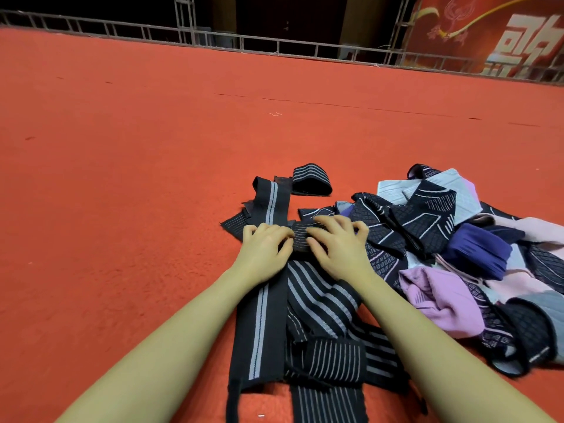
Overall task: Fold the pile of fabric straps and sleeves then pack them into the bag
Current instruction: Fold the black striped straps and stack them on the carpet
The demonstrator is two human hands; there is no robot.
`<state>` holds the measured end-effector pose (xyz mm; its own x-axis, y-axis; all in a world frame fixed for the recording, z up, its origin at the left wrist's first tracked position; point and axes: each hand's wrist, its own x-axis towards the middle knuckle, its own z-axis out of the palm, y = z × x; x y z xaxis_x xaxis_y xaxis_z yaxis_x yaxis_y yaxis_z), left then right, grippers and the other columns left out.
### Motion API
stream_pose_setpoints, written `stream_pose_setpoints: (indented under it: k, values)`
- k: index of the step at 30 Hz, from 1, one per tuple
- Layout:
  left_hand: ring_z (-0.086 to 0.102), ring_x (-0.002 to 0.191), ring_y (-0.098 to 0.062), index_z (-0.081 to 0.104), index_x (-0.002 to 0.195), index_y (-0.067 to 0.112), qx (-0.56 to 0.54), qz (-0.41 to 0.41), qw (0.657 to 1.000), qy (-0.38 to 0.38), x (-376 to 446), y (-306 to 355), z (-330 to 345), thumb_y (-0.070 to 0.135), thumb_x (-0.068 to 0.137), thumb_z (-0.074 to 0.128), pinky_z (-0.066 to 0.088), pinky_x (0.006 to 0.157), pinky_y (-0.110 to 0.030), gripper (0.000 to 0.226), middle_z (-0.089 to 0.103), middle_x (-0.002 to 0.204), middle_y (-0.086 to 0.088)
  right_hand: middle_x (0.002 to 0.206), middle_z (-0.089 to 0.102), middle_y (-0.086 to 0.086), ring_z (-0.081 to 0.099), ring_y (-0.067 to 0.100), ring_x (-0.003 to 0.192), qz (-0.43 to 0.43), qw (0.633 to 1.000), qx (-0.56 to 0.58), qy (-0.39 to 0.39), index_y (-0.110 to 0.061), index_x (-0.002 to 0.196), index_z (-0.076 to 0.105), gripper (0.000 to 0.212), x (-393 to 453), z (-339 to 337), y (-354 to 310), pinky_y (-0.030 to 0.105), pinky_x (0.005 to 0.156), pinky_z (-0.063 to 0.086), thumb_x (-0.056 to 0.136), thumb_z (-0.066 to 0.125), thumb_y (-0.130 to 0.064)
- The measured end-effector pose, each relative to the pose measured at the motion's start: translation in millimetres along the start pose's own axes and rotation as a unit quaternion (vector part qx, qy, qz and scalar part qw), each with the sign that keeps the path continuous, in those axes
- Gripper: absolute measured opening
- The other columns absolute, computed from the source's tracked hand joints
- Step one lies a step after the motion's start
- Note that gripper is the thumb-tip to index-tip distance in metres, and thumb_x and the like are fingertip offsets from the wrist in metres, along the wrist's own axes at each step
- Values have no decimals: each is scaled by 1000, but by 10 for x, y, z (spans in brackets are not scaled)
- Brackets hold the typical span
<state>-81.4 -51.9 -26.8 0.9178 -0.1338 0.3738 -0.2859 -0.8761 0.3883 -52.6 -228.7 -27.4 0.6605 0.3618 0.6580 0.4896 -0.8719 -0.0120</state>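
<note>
While both forearms reach in from 6 o'clock in the head view, left hand (pixel 265 246) and right hand (pixel 337 244) sit side by side on a black strap with thin grey lines (pixel 300 236), fingers curled, each grip clamped on it near frame centre. Strap lies on red carpet floor (pixel 122 178).

Long black strap with one wide grey stripe (pixel 262 300) runs from 12 to 6 under the left wrist. Beside it, at 5 o'clock of the hands, a black strap with several grey stripes (pixel 317 297); below that a folded black pinstriped band (pixel 334 358) lies on more black straps.

Rolled black band with grey stripes (pixel 311 180) sits apart at 12 o'clock of the hands, on the carpet.

Pile of sleeves (pixel 451 239) spreads at 3 o'clock, touching the right hand's side: black patterned sleeve (pixel 424 209), pale grey sleeve (pixel 396 189), navy piece (pixel 476 251), pink sleeve (pixel 439 297).

Metal truss railing (pixel 274 44) at 12; red banner (pixel 488 32) at 1 o'clock.
</note>
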Motion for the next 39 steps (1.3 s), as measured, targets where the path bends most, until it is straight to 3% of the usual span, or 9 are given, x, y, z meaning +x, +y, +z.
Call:
stream_pose_setpoints:
  k: [2,5,10,13,17,20,23,27,39]
  values:
    - [45,116,-18,52,128,28,40,-25,999,-21,47,105,37,38,101,36,17,92,-34,34,59,121,7,113,63,4,44,23,102,66,997,-23,25,-17,100,69,38,-31,-30,44,38,83,22,83,44,-40]
    - [45,118,-24,43,137,21,116,-60,991,-43,111,230,105,40,101,31,21,95,-38,42,58,124,0,117,59,16,47,32,105,141,988,-58,-20,-5,97,65,46,-83,-38,100,41,86,23,78,55,-46]
    - [44,118,-30,26,145,16,140,-69,985,-79,127,347,231,34,101,33,25,96,-41,48,56,127,-5,115,59,22,55,44,103,153,986,-15,-63,0,87,67,35,-151,-34,74,47,88,28,70,81,-27]
    - [42,119,-28,21,148,21,61,-90,992,-67,127,345,198,31,100,38,22,98,-41,52,50,128,-5,107,63,17,60,41,94,128,991,-7,-41,-6,81,66,27,-167,-50,26,38,82,23,71,73,-29]
    - [42,114,-23,22,150,25,21,-86,996,17,84,398,61,29,99,42,17,96,-37,55,50,119,-2,101,62,10,58,36,92,145,988,43,25,-9,80,64,29,-109,-159,22,34,79,20,79,58,-38]
    - [46,106,-27,36,146,22,12,-67,993,98,125,482,-56,25,97,48,20,93,-40,51,53,108,-5,101,60,6,54,32,92,152,984,72,63,-11,79,61,36,12,-282,27,31,78,18,83,46,-44]
    - [48,102,-33,44,142,18,34,-57,987,147,302,516,-181,22,94,50,22,90,-43,49,56,103,-9,104,58,6,50,30,98,168,979,91,78,-10,83,63,35,230,-345,39,33,83,18,85,50,-43]
    - [42,112,-33,40,144,20,73,-63,987,131,711,453,-274,24,96,48,20,88,-41,49,57,115,-10,114,54,8,43,31,108,184,979,78,50,-9,91,65,26,637,-259,163,36,89,17,89,62,-34]
    - [32,120,-31,32,146,22,138,-56,989,22,2448,-183,176,27,97,40,18,98,-42,50,52,125,-8,118,49,5,37,29,114,199,979,27,-39,-10,96,64,32,1824,870,1026,37,95,16,92,54,-40]
